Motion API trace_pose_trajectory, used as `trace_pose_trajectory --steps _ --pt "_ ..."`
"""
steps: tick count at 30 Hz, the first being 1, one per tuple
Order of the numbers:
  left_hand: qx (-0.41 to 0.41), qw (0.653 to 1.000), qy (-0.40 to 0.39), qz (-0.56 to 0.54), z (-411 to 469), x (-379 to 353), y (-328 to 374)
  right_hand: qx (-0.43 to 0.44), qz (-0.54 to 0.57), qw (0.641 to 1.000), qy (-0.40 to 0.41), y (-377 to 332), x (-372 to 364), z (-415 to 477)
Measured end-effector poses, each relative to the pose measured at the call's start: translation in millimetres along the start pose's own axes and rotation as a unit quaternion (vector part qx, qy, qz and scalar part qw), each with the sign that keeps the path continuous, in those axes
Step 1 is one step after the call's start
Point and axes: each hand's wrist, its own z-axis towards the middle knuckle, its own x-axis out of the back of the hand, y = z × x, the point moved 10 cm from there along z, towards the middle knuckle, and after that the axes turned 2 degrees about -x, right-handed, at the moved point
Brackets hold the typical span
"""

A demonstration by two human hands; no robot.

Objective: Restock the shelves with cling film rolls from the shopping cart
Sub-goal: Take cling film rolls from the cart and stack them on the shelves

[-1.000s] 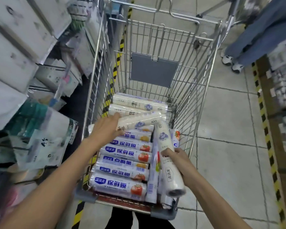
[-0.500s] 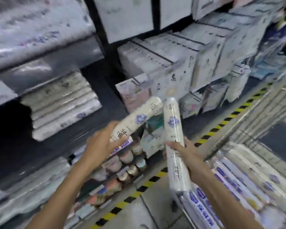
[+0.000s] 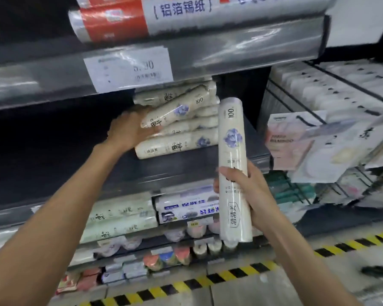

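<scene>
The left hand [image 3: 129,130] grips a tilted roll [image 3: 177,108] at the shelf stack [image 3: 175,146]. At four o'clock, the right hand [image 3: 250,195] clasps an upright roll [image 3: 231,138].

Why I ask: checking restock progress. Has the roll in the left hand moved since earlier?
Yes. The left hand has carried its roll from the cart up against the shelf's stack, tilted.

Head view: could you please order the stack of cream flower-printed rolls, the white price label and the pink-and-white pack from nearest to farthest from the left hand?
1. Stack of cream flower-printed rolls, on the shelf right beside the left hand.
2. White price label, shelf edge above.
3. Pink-and-white pack, far right.
</scene>
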Motion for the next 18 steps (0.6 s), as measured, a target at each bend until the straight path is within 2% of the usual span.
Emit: trace_pose_trajectory --steps 5,9,13,15,18 --pt "-0.081 0.996 0.026 0.037 62.5 -26.2 10.5 0.032 -0.018 0.999 0.013 -10.3 10.7 17.9" --pt "-0.081 0.994 0.040 0.060 95.4 -33.6 18.9 0.028 -0.021 0.999 0.019 -6.8 20.2 19.7" --pt "-0.045 0.997 0.066 -0.016 93.5 -30.4 7.5 0.019 -0.034 0.999 0.019 3.2 24.5 21.3" --pt "-0.053 0.994 0.091 -0.039 85.9 -24.0 2.5 0.013 -0.034 0.999 0.019 7.6 24.8 21.5" --pt "-0.062 0.993 0.088 -0.056 80.4 -22.7 -0.9 0.007 -0.028 0.999 0.016 11.9 21.6 22.3"
